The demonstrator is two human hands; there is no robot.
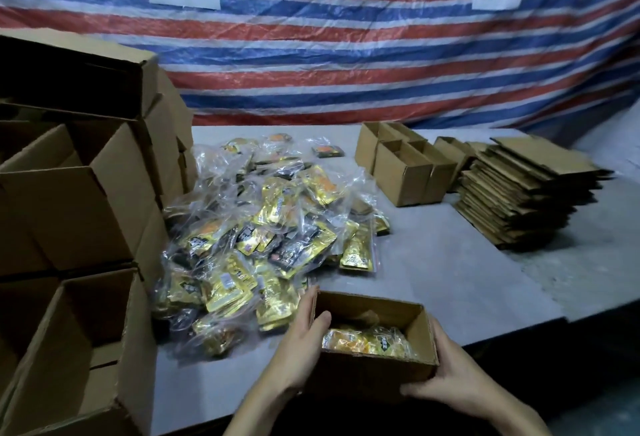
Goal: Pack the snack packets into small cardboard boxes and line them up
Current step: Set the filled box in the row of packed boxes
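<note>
A small open cardboard box (pixel 367 371) sits at the table's near edge with a gold snack packet (pixel 367 340) inside. My left hand (pixel 299 349) grips its left wall, thumb over the rim. My right hand (pixel 446 371) holds its right front corner from outside. A big heap of gold and black snack packets in clear bags (pixel 263 238) lies just behind and left of the box. Two more small open boxes (pixel 405 165) stand side by side at the back of the table.
Large open cartons (pixel 76 214) are stacked along the left side. A pile of flattened cardboard boxes (pixel 523 193) lies at the right rear. The grey table (pixel 450 273) ends at a striped tarp wall (pixel 346 54) with two paper signs.
</note>
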